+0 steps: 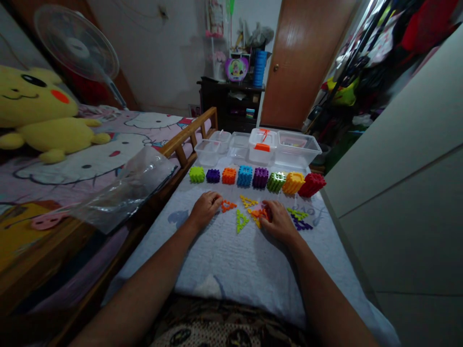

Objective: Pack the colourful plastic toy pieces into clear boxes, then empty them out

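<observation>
Patterned fabric (202, 332) lies nearest, below the cloth-covered tabletop (235, 265). There, the left hand (207, 208) curls beside an orange triangle (227, 209); the right hand (278, 220) covers part of some orange pieces (259, 213). Whether either hand's fingers are clamped, I cannot tell. The triangles look light, stiff, smooth; their notched rims should suit pinching.

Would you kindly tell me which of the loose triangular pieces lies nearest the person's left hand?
The single orange triangle beside the left hand; the other orange pieces are at the right hand, and the rest lie farther away.
</observation>
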### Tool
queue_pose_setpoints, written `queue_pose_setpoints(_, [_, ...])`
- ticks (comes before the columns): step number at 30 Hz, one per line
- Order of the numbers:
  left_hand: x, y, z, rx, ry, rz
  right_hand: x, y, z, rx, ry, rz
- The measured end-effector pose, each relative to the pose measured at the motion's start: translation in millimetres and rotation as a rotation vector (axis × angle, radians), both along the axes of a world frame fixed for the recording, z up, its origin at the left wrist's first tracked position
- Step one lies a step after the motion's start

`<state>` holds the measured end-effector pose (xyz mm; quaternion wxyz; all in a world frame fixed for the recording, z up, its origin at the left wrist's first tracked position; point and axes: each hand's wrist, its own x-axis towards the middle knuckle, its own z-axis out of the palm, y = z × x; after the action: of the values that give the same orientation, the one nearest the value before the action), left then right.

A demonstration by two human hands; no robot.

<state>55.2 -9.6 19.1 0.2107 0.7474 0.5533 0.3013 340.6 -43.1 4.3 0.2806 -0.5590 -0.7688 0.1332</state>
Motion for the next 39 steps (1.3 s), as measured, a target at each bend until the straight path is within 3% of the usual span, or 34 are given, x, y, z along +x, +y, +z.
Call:
queue_pose_setpoints(8, [-9,0,-6.7,0.035,0.154,-0.149,-1,-5,1.2,-0.027,-0.157,-0.004])
queue_pose_setpoints(14, [-7,0,-6.4,0.046,0.24,-0.112,-1,-4,6.1,-0.026,-0.08,0.01])
queue_pose_setpoints(19, [-3,-5,-2.6,-0.018,0.174,-0.062,-9,-8,12.8,-0.04,0.019,-0.028])
queue_pose_setpoints(25, [-2,-10,3.6,-0.174,-0.042,-0.142,-16,-11,14.2,-0.03,0.063,-0.039])
queue_pose_setpoints(28, [-7,-6,0.8,-0.037,-0.051,-0.129,-18,-11,13.9,0.001,0.087,-0.026])
queue_pose_setpoints(31, [-11,-1,-6.0,0.08,0.02,-0.207,-21,-12,14.2,0.023,0.119,-0.001])
queue_pose_setpoints(35, [-11,2,-11.9,0.039,0.076,-0.312,-27,-14,15.1,0.038,0.168,0.015])
queue_pose_setpoints(39, [-7,0,-6.8,0.025,0.079,-0.328,-36,-14,14.3,0.066,0.202,0.052])
